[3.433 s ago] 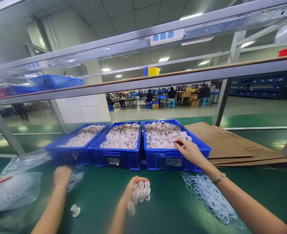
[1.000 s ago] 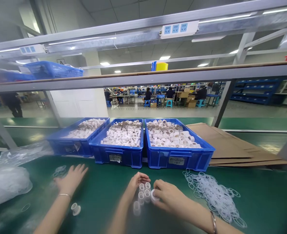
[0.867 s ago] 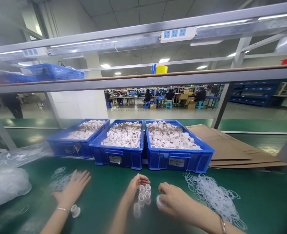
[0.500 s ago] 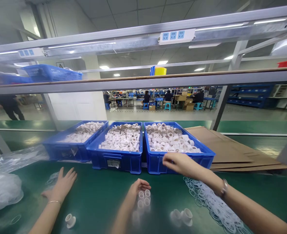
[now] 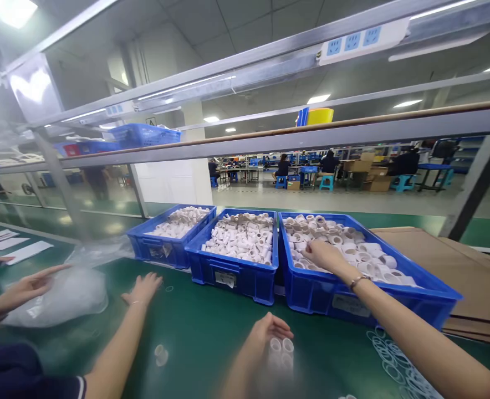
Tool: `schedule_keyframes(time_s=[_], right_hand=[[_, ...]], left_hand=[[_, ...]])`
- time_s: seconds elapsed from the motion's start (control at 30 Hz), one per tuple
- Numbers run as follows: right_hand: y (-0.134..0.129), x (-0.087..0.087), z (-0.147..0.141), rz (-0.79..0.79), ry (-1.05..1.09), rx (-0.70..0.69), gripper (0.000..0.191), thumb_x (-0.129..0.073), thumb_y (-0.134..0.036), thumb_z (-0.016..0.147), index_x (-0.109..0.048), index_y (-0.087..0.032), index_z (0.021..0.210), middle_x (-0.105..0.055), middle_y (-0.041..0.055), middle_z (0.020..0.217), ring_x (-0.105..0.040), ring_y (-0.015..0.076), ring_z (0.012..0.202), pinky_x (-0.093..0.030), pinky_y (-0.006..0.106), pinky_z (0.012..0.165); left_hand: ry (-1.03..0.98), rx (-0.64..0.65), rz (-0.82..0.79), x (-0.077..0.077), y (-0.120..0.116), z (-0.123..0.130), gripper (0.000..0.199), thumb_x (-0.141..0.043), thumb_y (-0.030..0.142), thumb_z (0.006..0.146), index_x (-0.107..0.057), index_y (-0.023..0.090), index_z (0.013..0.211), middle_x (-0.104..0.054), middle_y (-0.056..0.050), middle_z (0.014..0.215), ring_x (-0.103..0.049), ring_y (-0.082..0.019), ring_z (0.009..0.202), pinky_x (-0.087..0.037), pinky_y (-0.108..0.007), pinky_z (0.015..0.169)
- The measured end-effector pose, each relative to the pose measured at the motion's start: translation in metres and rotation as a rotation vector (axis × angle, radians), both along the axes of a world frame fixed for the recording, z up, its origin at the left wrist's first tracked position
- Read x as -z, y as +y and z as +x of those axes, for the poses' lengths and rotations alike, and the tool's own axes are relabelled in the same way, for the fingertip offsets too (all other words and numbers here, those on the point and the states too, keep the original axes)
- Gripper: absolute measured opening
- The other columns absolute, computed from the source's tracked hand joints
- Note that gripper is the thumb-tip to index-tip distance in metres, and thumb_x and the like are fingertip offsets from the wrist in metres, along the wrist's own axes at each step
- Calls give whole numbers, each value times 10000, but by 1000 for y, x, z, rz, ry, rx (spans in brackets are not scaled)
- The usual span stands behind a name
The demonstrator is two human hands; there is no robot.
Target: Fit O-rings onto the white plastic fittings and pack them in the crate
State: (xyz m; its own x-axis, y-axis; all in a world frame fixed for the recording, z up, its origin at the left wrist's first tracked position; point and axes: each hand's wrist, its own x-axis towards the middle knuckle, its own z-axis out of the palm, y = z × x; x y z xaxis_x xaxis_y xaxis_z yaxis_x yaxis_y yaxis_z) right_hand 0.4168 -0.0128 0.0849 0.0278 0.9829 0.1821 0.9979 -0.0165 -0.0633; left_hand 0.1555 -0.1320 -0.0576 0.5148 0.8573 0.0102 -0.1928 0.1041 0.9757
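Observation:
My left hand [image 5: 270, 330] is low at the centre of the green belt, fingers curled around a small cluster of white tube fittings [image 5: 281, 349] that stand upright and look blurred. My right hand [image 5: 323, 255] reaches into the right blue bin [image 5: 353, 307], fingertips down among the white fittings [image 5: 365, 255] heaped there. Whether they pinch one is unclear. A bracelet sits on that wrist.
Two more blue bins [image 5: 232, 274] [image 5: 157, 249] of white fittings stand to the left. Clear rubber rings [image 5: 398, 360] lie at the lower right, flat cardboard [image 5: 457, 260] beyond. A co-worker's hands [image 5: 145, 288] [image 5: 24, 288] rest near a plastic bag [image 5: 62, 293]. A lone fitting [image 5: 161, 354] lies on the belt.
My right hand set a fitting down beside the cluster, then rose over the bin's front edge and now dips into the right bin. My left hand has stayed at the cluster. The view has shifted.

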Motion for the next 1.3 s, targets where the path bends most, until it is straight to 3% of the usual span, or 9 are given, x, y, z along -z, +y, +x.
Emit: schedule_keyframes(time_s=[0.2, 0.37, 0.6, 0.77, 0.87, 0.97, 1.1, 1.2, 1.3], right_hand=[[-100, -11, -16, 94, 568, -362, 479, -564, -570, 912, -539, -192, 1204, -646, 54, 928, -627, 206, 753, -505, 316, 701], [-175, 15, -51, -84, 525, -537, 239, -526, -469, 980, -602, -251, 1042, -603, 43, 1037, -586, 202, 896, -481, 335, 792], [-178, 63, -64, -209, 548, -631, 179, -511, -418, 1010, -552, -244, 995, -581, 31, 1065, -572, 197, 932, -486, 345, 805], [-173, 76, -71, -226, 261, -694, 156, -521, -299, 1009, -645, -213, 1045, -591, 74, 1137, -602, 233, 965, -513, 378, 813], [-177, 73, -68, -218, 65, -692, 139, -549, -269, 996, -662, -187, 1008, -599, 92, 1159, -608, 263, 983, -523, 396, 795], [-184, 64, -55, -226, -21, -667, 138, -596, -302, 979, -667, -193, 931, -607, 74, 1120, -609, 262, 942, -523, 394, 761], [-196, 48, -33, -318, -86, -573, 176, -608, -286, 963, -690, -189, 841, -627, 65, 998, -616, 262, 859, -507, 386, 706], [-203, 37, -18, -389, -62, -522, 131, -601, -261, 953, -720, -210, 931, -644, 69, 1005, -634, 260, 842, -496, 375, 699], [-196, 20, -6, -341, 58, -527, 164, -564, -289, 968, -714, -228, 944, -665, 50, 978, -646, 232, 831, -478, 333, 699]], left_hand=[[-71, -127, -56, 18, 14, -1, 544, -402, 630, 914, -728, 201, 845, -724, -84, 834, -646, -225, 815, -460, -387, 816], [34, -236, 20, 24, 18, -2, 651, -348, 702, 871, -641, 141, 720, -615, -71, 613, -554, -170, 594, -411, -346, 673], [107, -113, 118, 24, 12, -2, 667, -259, 677, 923, -639, 158, 747, -688, -80, 629, -589, -182, 604, -427, -354, 691], [189, -148, 127, 24, 12, 0, 682, -249, 701, 909, -650, 168, 767, -713, -101, 685, -618, -206, 674, -452, -391, 747], [358, -269, 172, 8, 25, -59, 551, -432, 708, 856, -642, 201, 802, -722, -104, 795, -654, -235, 848, -499, -426, 827], [457, -425, 205, -14, 58, -179, 471, -506, 662, 831, -582, 199, 787, -688, -82, 904, -608, -248, 1082, -442, -516, 1030], [649, -719, 304, -3, 122, -331, 393, -430, 503, 805, -291, 257, 531, -302, -56, 613, -161, -431, 1477, 134, -686, 1174], [885, -731, 596, 31, 157, -377, 303, -405, 494, 762, -303, 288, 565, -246, -57, 665, -140, -505, 1447, 97, -708, 1187], [918, -669, 652, 52, 169, -378, 458, -358, 714, 760, -331, 287, 597, -338, -83, 709, -237, -513, 1393, 44, -668, 1223]])
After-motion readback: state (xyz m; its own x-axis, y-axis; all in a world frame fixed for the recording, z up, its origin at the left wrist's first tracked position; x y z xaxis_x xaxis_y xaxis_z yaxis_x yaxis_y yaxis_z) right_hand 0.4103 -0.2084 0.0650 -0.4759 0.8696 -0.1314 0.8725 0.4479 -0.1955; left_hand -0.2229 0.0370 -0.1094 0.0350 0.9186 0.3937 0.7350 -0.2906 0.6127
